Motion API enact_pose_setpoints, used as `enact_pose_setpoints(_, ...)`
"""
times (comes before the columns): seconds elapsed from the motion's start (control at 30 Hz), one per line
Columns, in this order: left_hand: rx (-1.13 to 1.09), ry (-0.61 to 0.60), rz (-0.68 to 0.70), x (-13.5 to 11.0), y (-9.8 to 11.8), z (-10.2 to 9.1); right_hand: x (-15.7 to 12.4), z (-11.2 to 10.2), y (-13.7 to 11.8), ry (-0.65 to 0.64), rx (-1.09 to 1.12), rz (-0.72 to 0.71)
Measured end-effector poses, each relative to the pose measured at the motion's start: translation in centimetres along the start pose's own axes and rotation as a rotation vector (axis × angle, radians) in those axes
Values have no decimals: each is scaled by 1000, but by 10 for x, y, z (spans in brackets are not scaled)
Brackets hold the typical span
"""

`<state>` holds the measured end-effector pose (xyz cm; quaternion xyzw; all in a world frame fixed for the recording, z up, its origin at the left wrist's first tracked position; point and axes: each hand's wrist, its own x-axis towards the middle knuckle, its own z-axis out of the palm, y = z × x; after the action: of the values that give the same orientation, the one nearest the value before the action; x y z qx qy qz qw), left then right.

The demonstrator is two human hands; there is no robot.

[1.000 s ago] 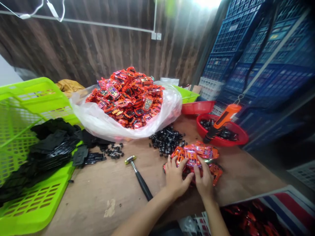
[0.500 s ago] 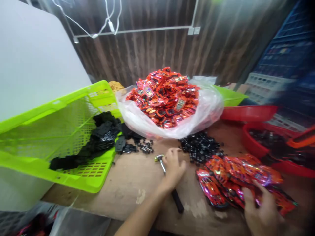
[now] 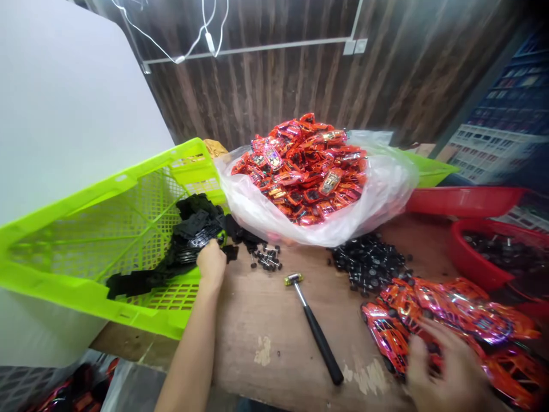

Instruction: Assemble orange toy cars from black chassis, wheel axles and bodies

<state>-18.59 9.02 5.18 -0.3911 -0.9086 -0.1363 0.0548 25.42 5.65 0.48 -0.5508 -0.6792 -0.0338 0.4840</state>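
Note:
My left hand (image 3: 211, 264) reaches into the heap of flat black plastic parts (image 3: 189, 237) spilling out of the tipped lime-green crate (image 3: 107, 229); its fingers curl over the parts at the crate's front edge. My right hand (image 3: 446, 366), blurred, rests with fingers spread on a small pile of shiny orange-red toy car shells (image 3: 446, 320) at the table's right. A small hammer (image 3: 315, 329) with a black handle lies on the wooden table (image 3: 257, 320) between the hands.
A clear plastic bag (image 3: 326, 189) heaped with orange-red car shells sits at the back. Loose black wheels on axles (image 3: 369, 263) lie in front of it. Red bowls (image 3: 480, 252) stand at the right, blue crates behind them.
My left hand left the hammer area and moved left into the black parts at the green crate. My right hand stayed on the orange shells. The view swung left.

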Motion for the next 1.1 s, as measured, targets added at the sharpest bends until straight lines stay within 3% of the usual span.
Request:
enact_pose_setpoints(0.1,-16,74,-49,-5,-4,-17,24,49,-43,-283,-81,-169)
enact_pose_setpoints(0.2,-90,167,-80,-16,-3,-37,57,105,-58,-522,-388,-110)
enact_pose_setpoints(0.27,-276,161,-44,-28,2,-46,74,132,-56,-555,-461,-73)
enact_pose_setpoints(0.33,-609,28,-10,-45,7,-47,81,147,-51,-555,-462,-55)
enact_pose_setpoints(0.43,-1090,-344,27,-79,17,-35,76,151,-45,-573,-432,-36)
enact_pose_setpoints(0.5,-1202,-555,75,-104,22,-22,68,149,-44,-566,-409,-14)
enact_pose_setpoints(0.57,-1194,-690,91,-126,26,-11,64,150,-45,-549,-387,7)
enact_pose_setpoints(0.63,-1172,-722,88,-144,29,-1,66,157,-46,-552,-354,15)
enact_pose_setpoints(0.77,-1159,-649,82,-160,32,10,81,171,-51,-591,-243,42)
enact_pose_setpoints(0.93,-1276,-636,105,-160,37,11,75,153,-57,-499,-25,99)
enact_pose_setpoints(1.1,-1545,-712,-41,-153,48,12,21,117,-49,-430,618,517)
